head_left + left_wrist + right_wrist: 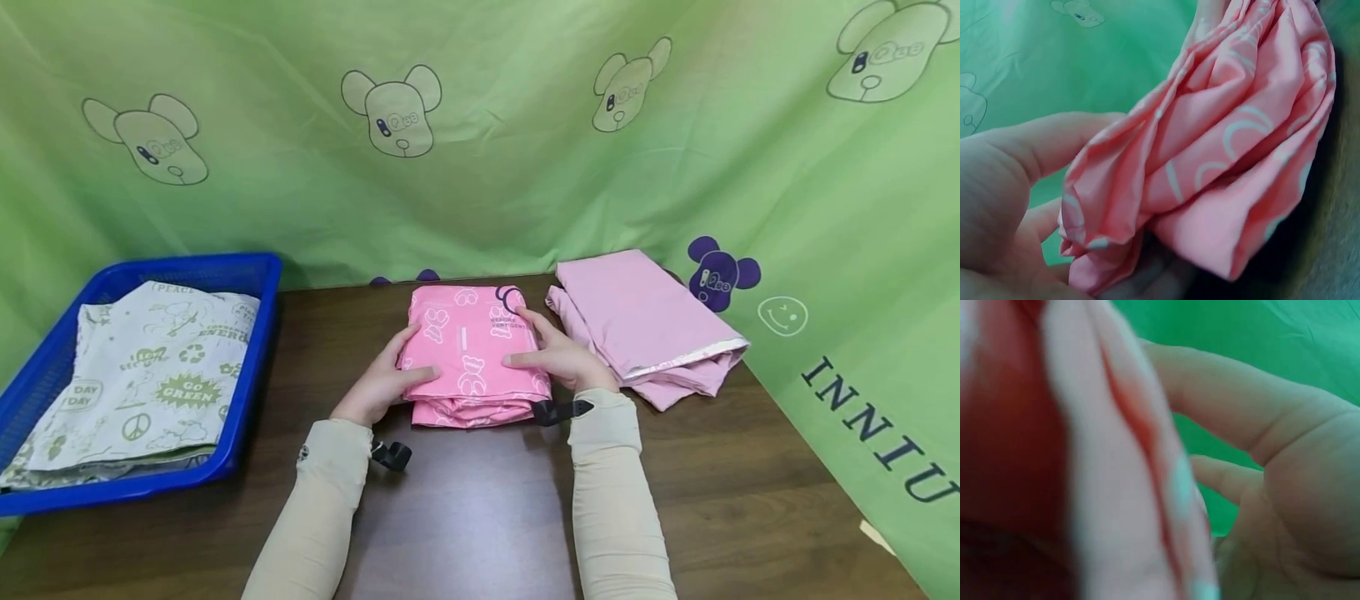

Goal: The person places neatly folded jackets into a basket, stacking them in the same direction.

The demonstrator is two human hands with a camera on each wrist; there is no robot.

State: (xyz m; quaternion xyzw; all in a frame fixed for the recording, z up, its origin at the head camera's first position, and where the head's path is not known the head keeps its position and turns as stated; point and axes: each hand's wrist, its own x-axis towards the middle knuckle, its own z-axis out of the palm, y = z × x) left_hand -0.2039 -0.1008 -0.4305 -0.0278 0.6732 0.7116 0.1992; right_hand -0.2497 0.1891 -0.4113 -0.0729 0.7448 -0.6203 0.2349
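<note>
A folded pink cloth (468, 346) with white cartoon outlines and dark lettering lies in the middle of the head view, its layered edge facing me. My left hand (385, 379) grips its left side, thumb on top and other fingers at the side and underneath. On the opposite side my right hand (558, 354) holds it likewise, thumb over the top face. In the left wrist view the bunched folds of the pink cloth (1222, 144) sit between thumb and fingers. The right wrist view shows the blurred cloth edge (1129, 462) against the right hand (1291, 469).
At the left stands a blue plastic basket (251, 367) holding folded white cloth (161, 367) with green print. A pale pink folded cloth (645, 317) lies right of my right hand. A green printed curtain (510, 192) hangs behind the wooden table (750, 500).
</note>
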